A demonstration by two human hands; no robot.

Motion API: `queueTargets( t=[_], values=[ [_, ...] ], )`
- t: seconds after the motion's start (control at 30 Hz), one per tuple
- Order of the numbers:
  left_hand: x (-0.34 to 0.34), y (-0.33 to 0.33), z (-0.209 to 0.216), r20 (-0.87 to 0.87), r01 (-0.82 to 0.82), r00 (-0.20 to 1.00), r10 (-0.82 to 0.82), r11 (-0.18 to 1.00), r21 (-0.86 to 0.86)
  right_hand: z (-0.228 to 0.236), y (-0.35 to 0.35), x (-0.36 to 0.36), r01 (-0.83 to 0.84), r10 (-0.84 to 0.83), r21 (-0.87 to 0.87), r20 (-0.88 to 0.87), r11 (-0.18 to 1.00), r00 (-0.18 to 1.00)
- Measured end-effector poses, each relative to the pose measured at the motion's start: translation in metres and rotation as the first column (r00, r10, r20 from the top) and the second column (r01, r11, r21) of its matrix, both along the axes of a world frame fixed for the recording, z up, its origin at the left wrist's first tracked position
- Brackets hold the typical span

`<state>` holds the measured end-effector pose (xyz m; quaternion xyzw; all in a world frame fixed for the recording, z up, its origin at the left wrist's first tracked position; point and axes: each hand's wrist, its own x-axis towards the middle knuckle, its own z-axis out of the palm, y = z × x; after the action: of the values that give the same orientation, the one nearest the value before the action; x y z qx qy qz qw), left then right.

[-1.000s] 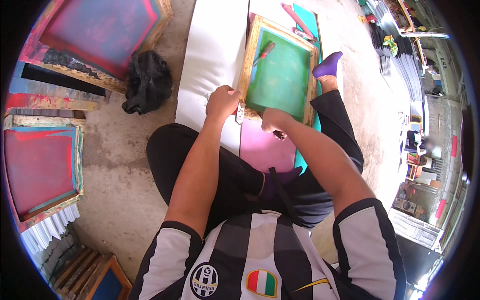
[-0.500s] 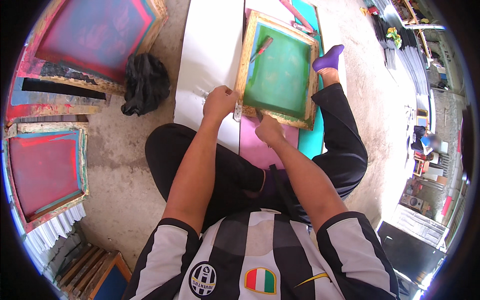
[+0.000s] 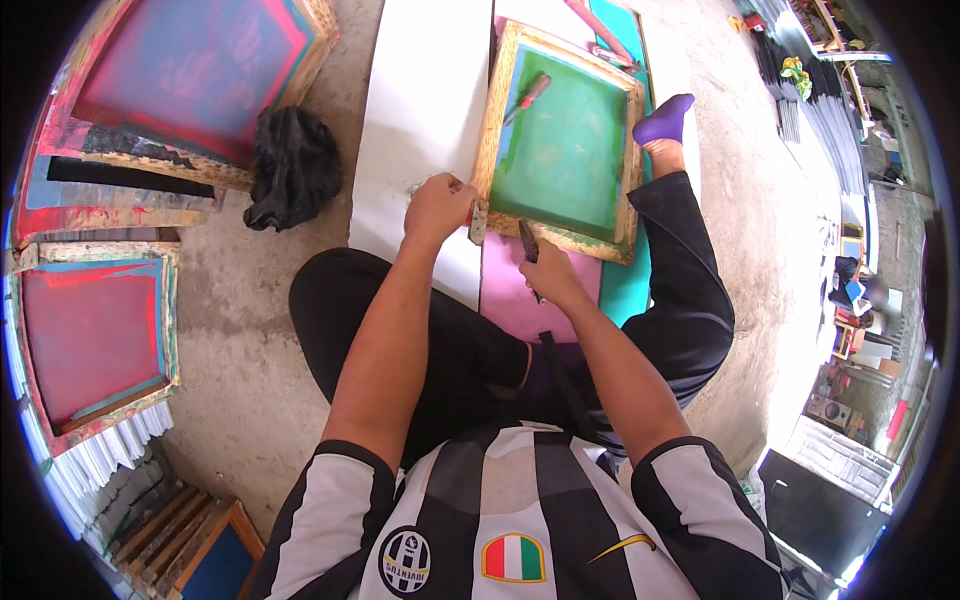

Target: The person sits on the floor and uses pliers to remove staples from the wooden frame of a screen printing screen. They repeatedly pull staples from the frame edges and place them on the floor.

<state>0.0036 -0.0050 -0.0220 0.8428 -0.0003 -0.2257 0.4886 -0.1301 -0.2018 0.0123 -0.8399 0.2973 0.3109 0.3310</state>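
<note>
Wooden frame (image 3: 493, 125) w/ green mesh (image 3: 570, 155), head view: lies on pink board (image 3: 510, 282) + teal board (image 3: 625, 285). R hand (image 3: 550, 270) just below its near edge, fingers closed round dark hand tool (image 3: 529, 242), tip by the edge. L hand (image 3: 438, 210) at frame's near-left corner, fingers bent, by metal bracket (image 3: 479, 222); can't tell if gripping. Red-handled screwdriver (image 3: 536, 89) inside frame, far-left part. Shirt (image 3: 510, 485), nearer wearer than frame: round b/w crest (image 3: 405, 560) w/ lettering, tricolour shield patch (image 3: 514, 558), yellow curved mark (image 3: 624, 546).

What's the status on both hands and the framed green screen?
Left hand by metal plate, near-left corner of wooden frame; hold unclear. Right hand holding dark tool at frame's near edge. Red-handled screwdriver lying on green screen.
</note>
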Motion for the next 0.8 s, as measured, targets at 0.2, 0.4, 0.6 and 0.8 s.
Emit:
queueTargets(
  t=[0.2, 0.4, 0.6, 0.8],
  values=[
    [0.004, 0.006, 0.015, -0.171, 0.053, 0.981, -0.087, 0.98, -0.193, 0.022, 0.018, 0.016, -0.139, 0.106, 0.155, 0.208, 0.978, 0.972],
    [0.009, 0.026, 0.023, -0.448, -0.289, 0.891, 0.077, 0.858, -0.426, 0.051, 0.063, 0.087, -0.157, 0.137, 0.456, 0.075, 0.876, 0.988],
    [0.02, 0.042, 0.014, -0.602, -0.539, 0.771, 0.207, 0.715, -0.444, 0.047, 0.07, 0.121, 0.004, 0.152, 0.654, -0.183, 0.757, 0.971],
    [0.02, 0.036, -0.004, -0.472, -0.497, 0.814, 0.338, 0.827, -0.264, 0.041, 0.067, 0.112, 0.047, 0.134, 0.678, -0.212, 0.734, 0.968]
  ],
)
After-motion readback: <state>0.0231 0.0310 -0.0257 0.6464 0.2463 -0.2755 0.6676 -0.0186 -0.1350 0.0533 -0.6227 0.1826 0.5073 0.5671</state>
